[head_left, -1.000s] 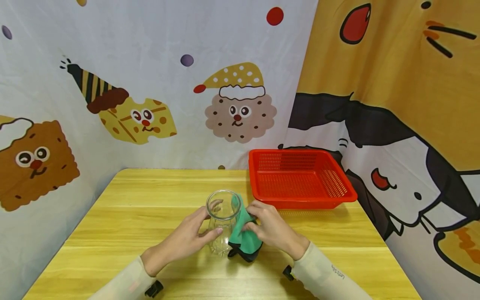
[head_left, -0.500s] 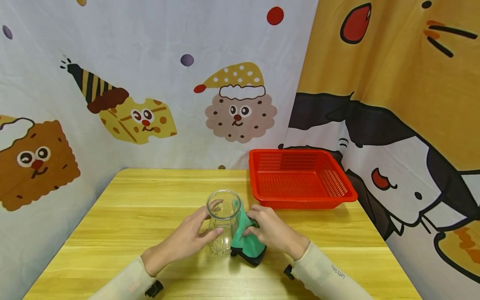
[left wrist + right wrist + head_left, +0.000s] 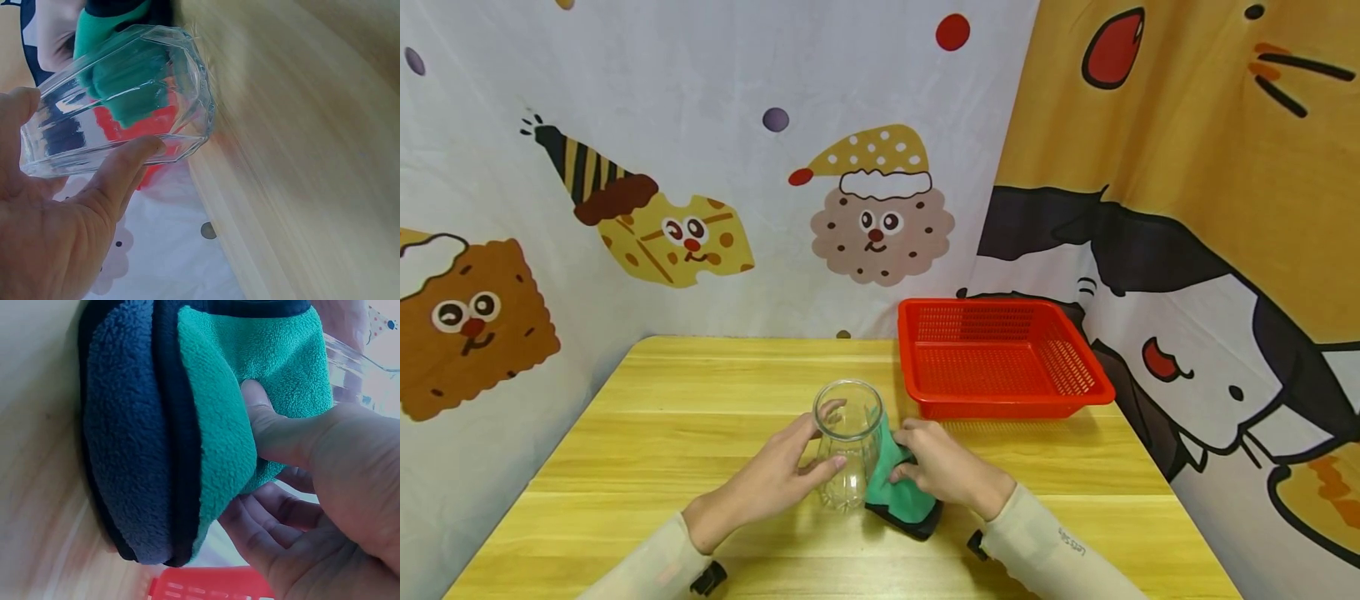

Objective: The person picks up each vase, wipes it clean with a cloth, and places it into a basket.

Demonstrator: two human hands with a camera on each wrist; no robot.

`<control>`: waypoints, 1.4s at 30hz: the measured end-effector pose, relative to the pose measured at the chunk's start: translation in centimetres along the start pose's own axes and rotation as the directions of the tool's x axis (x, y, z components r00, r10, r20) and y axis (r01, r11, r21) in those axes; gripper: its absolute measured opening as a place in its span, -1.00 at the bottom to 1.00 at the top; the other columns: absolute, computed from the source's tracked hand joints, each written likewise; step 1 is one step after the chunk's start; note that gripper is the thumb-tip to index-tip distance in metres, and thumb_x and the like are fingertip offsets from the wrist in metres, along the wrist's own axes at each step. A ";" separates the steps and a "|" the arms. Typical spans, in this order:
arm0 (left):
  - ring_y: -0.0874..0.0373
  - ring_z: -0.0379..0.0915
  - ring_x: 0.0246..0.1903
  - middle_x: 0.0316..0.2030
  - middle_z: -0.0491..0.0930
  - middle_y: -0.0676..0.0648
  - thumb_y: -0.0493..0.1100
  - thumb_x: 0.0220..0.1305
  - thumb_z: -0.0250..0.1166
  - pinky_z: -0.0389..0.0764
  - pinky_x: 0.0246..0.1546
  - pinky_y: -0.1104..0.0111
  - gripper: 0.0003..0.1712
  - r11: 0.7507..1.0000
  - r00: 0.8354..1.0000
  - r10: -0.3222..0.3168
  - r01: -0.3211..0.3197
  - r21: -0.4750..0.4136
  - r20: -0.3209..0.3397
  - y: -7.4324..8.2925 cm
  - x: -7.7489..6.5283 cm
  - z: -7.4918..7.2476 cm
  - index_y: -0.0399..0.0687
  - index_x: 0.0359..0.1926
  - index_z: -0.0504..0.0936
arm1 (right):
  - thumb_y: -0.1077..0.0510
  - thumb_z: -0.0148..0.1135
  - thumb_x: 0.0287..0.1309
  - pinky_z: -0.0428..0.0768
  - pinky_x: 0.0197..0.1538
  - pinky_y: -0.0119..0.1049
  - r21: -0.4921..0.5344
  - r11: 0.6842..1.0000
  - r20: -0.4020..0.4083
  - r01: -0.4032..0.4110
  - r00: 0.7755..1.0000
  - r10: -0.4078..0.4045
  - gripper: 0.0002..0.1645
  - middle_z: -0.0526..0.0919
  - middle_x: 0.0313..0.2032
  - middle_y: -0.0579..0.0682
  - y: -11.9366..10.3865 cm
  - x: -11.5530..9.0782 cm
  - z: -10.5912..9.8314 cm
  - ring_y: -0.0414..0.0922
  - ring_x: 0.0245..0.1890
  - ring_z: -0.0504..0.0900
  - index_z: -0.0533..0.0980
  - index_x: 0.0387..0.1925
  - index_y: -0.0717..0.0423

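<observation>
A clear glass jar [image 3: 848, 479] with a wide round mouth and faceted sides stands upright on the table. My left hand [image 3: 778, 467] grips it from the left, thumb in front and fingers round the back; the left wrist view shows thumb and fingers on the glass [image 3: 125, 106]. On the jar's right side, my right hand [image 3: 947, 467] pinches a folded cloth [image 3: 902, 496], green on one face and dark blue on the other, with black edging. In the right wrist view the thumb presses into the green face of the cloth [image 3: 219, 425]. Whether the cloth touches the glass I cannot tell.
A red plastic basket [image 3: 1000, 367] with perforated walls stands at the table's back right, behind my right hand. The wooden table [image 3: 700, 392] ends at a printed curtain [image 3: 737, 125] at the back and sides.
My right hand has shifted slightly down and to the right with the cloth, whose lower edge now lies farther right. The left hand and the jar have stayed in place.
</observation>
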State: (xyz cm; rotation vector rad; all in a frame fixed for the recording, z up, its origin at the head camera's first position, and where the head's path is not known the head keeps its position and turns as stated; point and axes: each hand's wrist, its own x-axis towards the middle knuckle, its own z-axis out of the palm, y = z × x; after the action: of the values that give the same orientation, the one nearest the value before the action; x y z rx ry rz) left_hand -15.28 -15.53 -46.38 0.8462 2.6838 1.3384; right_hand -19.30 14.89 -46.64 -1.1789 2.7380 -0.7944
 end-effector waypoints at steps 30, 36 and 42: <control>-0.28 0.53 0.63 0.67 0.51 -0.25 0.13 0.80 0.34 0.91 0.34 -0.09 -0.13 1.000 1.000 0.002 -0.002 -0.007 0.013 -0.1 0.0 0.0 0.23 0.88 0.17 | 0.20 0.76 0.27 0.63 -0.31 -0.57 -0.045 0.998 0.029 -0.035 0.999 0.036 -0.76 0.69 -0.32 -0.10 0.2 0.3 0.8 -0.34 -0.28 0.60 0.75 -0.23 0.07; -0.27 0.53 0.63 0.67 0.51 -0.23 0.10 0.79 0.35 0.92 0.32 -0.10 -0.13 1.000 1.000 -0.006 0.006 -0.013 0.018 -0.1 -0.1 -0.1 0.21 0.88 0.17 | 0.22 0.76 0.28 0.62 -0.33 -0.56 0.002 0.999 0.029 -0.048 0.998 0.048 -0.77 0.67 -0.33 -0.13 0.3 0.3 0.9 -0.39 -0.30 0.54 0.75 -0.25 0.05; -0.28 0.51 0.64 0.69 0.49 -0.21 0.08 0.79 0.35 0.92 0.32 -0.09 -0.13 1.000 1.000 0.001 -0.001 -0.003 0.016 0.0 -0.1 -0.1 0.20 0.88 0.17 | 0.24 0.75 0.28 0.62 -0.32 -0.56 0.046 0.997 0.015 -0.059 0.998 0.058 -0.75 0.65 -0.33 -0.16 0.4 0.2 1.0 -0.39 -0.29 0.52 0.72 -0.30 0.00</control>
State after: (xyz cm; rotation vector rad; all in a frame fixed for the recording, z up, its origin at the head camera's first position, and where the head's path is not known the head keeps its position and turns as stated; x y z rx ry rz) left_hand -15.24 -15.60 -46.35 0.8546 2.6688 1.3293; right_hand -19.46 14.55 -47.62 -1.0863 2.7138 -0.8345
